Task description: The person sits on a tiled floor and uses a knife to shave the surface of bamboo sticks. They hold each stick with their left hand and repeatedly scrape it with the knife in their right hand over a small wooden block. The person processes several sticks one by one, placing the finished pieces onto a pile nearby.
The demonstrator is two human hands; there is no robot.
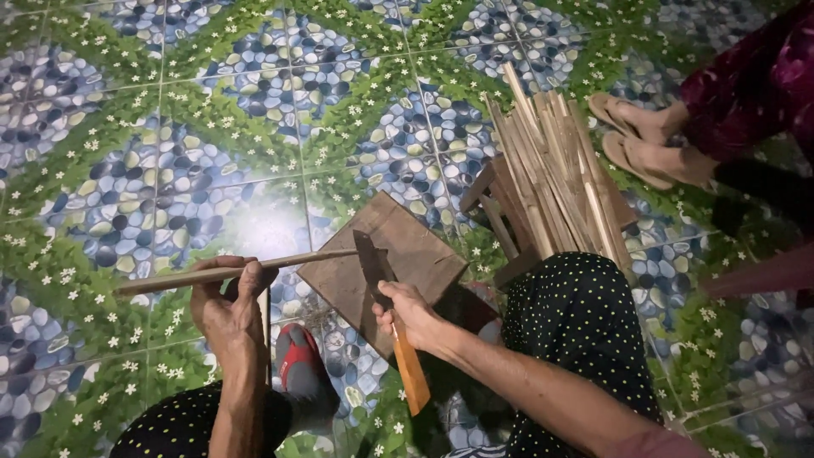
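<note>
My left hand [227,304] grips a long thin bamboo strip [170,277] held level, its right end resting on a square wooden block [415,250]. My right hand [409,312] is closed on a cleaver-like knife with an orange wooden handle [410,370]; its dark blade [370,261] stands upright at the end of the strip, over the block. Both of my knees in black dotted fabric frame the bottom of the view.
A bundle of split bamboo sticks [551,165] leans on a low wooden stool [500,212] beyond my right knee [581,326]. Another person's feet in sandals [644,140] stand at the upper right. A red sandal [298,363] lies between my knees on the patterned tile floor [170,127].
</note>
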